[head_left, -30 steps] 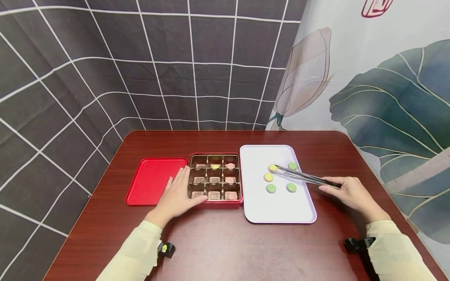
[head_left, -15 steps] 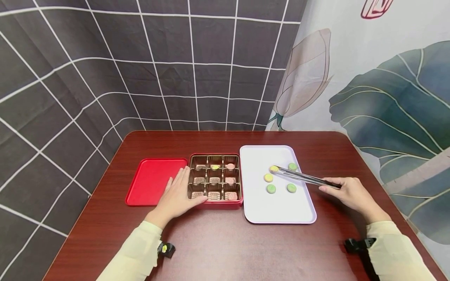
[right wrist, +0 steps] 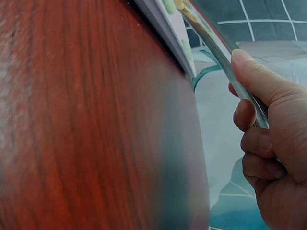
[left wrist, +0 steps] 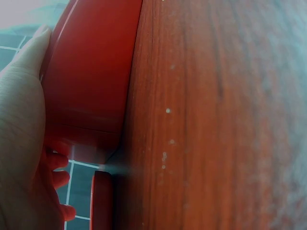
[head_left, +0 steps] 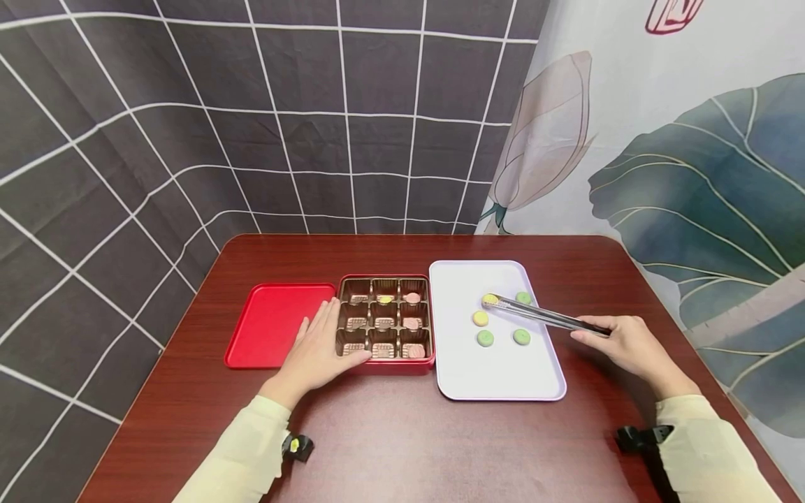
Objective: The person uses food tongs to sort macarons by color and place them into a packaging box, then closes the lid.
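Two hands share this step: your right hand (head_left: 629, 344) curls round the rear end of the metal tongs (head_left: 546, 316), thumb on top as the right wrist view shows, and your left hand (head_left: 317, 349) lies flat, fingers straight, against the near-left corner of the red tin (head_left: 386, 362).

The tong tips sit at the far end of the tool from your grip, closed narrowly on the yellow piece (head_left: 490, 300) over the white tray (head_left: 497, 381). Whether that piece is clear of the tray surface cannot be told from these views.

Procedure:
1. Keep thumb pressure even. The piece looks small and smooth, so a slack squeeze may let it slip and a hard one may mark it.
2. Lift straight up from the tray before travelling sideways. A second yellow piece (head_left: 481, 318) lies just beside the tips, toward your grip, and a green piece (head_left: 523, 297) lies close on the tool's far side. Two more green pieces (head_left: 485, 338) lie nearer you.
3. Hold the tongs level so the tips do not rotate.
4. Keep the flat hand pressed on the tin so it does not slide on the wooden table (head_left: 402, 447).

Several compartments of the tin already hold pieces. The red lid (head_left: 272, 325) lies beyond the flat hand, away from the tongs.
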Tool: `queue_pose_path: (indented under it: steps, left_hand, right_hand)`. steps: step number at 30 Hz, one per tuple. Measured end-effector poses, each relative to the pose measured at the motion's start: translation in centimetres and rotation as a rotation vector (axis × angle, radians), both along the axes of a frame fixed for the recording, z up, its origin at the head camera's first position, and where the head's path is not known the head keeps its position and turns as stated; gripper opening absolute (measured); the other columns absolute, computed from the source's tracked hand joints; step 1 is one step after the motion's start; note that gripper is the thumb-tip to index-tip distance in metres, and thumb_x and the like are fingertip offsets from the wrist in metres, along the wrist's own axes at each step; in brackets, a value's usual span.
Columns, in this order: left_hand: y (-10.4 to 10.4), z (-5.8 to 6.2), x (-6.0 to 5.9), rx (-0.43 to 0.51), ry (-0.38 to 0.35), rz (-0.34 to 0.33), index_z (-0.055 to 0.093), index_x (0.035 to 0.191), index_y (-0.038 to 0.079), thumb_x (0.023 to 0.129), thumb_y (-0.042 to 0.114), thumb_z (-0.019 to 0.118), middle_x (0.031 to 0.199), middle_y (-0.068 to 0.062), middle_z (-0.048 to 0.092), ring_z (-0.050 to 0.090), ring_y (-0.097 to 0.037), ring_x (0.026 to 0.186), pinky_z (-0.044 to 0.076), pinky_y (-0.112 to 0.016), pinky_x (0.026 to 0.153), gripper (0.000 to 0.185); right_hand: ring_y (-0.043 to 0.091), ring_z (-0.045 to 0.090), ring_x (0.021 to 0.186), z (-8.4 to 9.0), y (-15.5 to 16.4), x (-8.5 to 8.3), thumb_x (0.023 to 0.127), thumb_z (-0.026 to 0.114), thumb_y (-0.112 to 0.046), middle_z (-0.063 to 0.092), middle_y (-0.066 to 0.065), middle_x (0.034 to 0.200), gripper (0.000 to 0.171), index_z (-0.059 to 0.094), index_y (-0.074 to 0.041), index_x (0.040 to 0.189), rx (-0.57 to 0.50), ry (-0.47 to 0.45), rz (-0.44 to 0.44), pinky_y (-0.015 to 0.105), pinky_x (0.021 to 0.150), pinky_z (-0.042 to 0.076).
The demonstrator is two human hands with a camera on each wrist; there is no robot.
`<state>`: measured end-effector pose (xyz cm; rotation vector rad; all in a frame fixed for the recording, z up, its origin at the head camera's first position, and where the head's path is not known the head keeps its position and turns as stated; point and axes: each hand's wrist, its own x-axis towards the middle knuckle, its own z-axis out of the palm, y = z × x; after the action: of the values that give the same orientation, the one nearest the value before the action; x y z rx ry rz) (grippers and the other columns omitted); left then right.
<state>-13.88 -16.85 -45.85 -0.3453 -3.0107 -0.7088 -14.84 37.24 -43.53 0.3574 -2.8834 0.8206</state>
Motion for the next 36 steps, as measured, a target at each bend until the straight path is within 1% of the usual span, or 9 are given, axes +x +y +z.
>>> queue_pose_path:
  steps: [4,8,13,16,22,28,32,36]
  left_hand:
    - [0.0,0.0,0.0,0.002,-0.001,0.002,0.017,0.153,0.005,0.073,0.074,0.062,0.159,-0.011,0.019,0.01,-0.027,0.147,0.011,-0.056,0.114,0.115]
    - [0.0,-0.1,0.0,-0.001,0.003,0.002,0.017,0.153,0.005,0.073,0.075,0.06,0.159,-0.011,0.019,0.011,-0.027,0.147,0.011,-0.057,0.114,0.115]
    - [0.0,-0.1,0.0,0.008,0.014,0.003,0.017,0.153,0.005,0.073,0.075,0.062,0.158,-0.012,0.02,0.012,-0.028,0.146,0.011,-0.057,0.114,0.116]
    - [0.0,-0.1,0.0,0.01,0.008,0.008,0.017,0.153,0.005,0.073,0.074,0.063,0.159,-0.011,0.019,0.012,-0.027,0.146,0.011,-0.056,0.114,0.115]
    - [0.0,-0.3,0.0,0.007,0.009,0.008,0.017,0.153,0.005,0.073,0.073,0.062,0.159,-0.011,0.019,0.011,-0.027,0.147,0.011,-0.057,0.114,0.115]
    - [0.0,-0.2,0.0,0.01,0.019,0.007,0.017,0.153,0.005,0.073,0.073,0.063,0.159,-0.011,0.019,0.013,-0.028,0.146,0.011,-0.057,0.114,0.115]
    - [0.0,-0.2,0.0,0.008,0.028,0.004,0.017,0.153,0.004,0.073,0.073,0.063,0.158,-0.012,0.02,0.014,-0.029,0.146,0.012,-0.058,0.114,0.115]
    - [0.0,-0.1,0.0,0.005,0.043,0.0,0.018,0.153,0.003,0.073,0.072,0.064,0.157,-0.014,0.022,0.015,-0.03,0.146,0.013,-0.059,0.113,0.115]
  right_hand:
    - [0.008,0.047,0.057,0.4,-0.5,-0.2,0.08,0.08,-0.026,0.071,0.005,0.083,0.037,0.072,-0.004,0.109,-0.015,-0.008,0.001,0.022,0.044,0.037]
    - [0.011,0.051,0.062,0.7,-1.0,-0.5,0.079,0.08,-0.024,0.072,0.008,0.089,0.036,0.073,-0.005,0.109,-0.03,0.009,0.015,0.022,0.045,0.04]
    - [0.011,0.05,0.06,1.0,-1.8,-0.9,0.078,0.081,-0.021,0.072,0.004,0.084,0.035,0.073,-0.007,0.109,-0.042,0.033,0.051,0.022,0.044,0.039]
    - [0.011,0.051,0.059,1.4,-2.6,-1.2,0.078,0.081,-0.02,0.071,0.001,0.082,0.034,0.073,-0.007,0.108,-0.054,0.04,0.071,0.022,0.044,0.039]
    - [0.011,0.055,0.066,2.1,-4.1,-1.6,0.077,0.082,-0.016,0.073,0.003,0.089,0.031,0.074,-0.009,0.106,-0.092,0.047,0.106,0.017,0.053,0.045]
    - [0.011,0.055,0.063,2.5,-5.7,-2.0,0.076,0.082,-0.011,0.073,0.005,0.088,0.029,0.075,-0.006,0.104,-0.123,0.068,0.14,0.016,0.052,0.045]
    - [0.008,0.05,0.057,2.7,-6.8,-2.2,0.076,0.082,-0.012,0.073,0.003,0.085,0.029,0.075,-0.005,0.104,-0.13,0.084,0.163,0.017,0.048,0.042]
    - [0.006,0.038,0.05,2.9,-7.9,-2.4,0.076,0.082,-0.015,0.069,-0.003,0.076,0.029,0.075,-0.008,0.103,-0.141,0.067,0.181,0.023,0.039,0.033]
